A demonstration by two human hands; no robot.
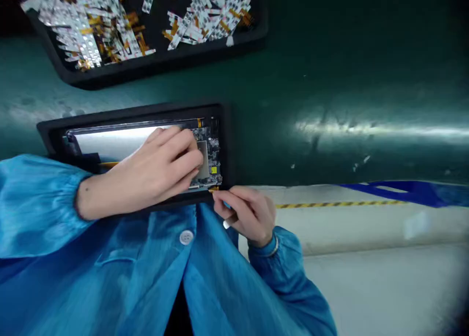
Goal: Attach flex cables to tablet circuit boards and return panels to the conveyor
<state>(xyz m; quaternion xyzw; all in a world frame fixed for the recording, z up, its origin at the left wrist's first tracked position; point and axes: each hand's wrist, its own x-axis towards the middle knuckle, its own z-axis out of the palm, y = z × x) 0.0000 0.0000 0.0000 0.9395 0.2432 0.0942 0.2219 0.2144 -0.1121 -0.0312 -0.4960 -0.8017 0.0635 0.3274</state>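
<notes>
An opened tablet-like device (113,140) lies in a black tray (230,145) at the bench's front edge. It shows a silvery panel and, at its right end, a circuit board (214,155) with a yellow square on it. My left hand (146,172) rests over the device, fingers curled down on the board's left side; whatever is under the fingertips is hidden. At the board's lower right corner, my right hand (249,211) pinches a small orange flex cable (213,189). A white tip (227,223) sticks out below its curled fingers.
Behind stands a larger black tray (161,62) with heaps of white and orange flex strips (208,21). The green bench top (348,82) extends right, with small white scraps on it. Beyond its front edge, yellow-black tape (340,204) runs along the pale floor.
</notes>
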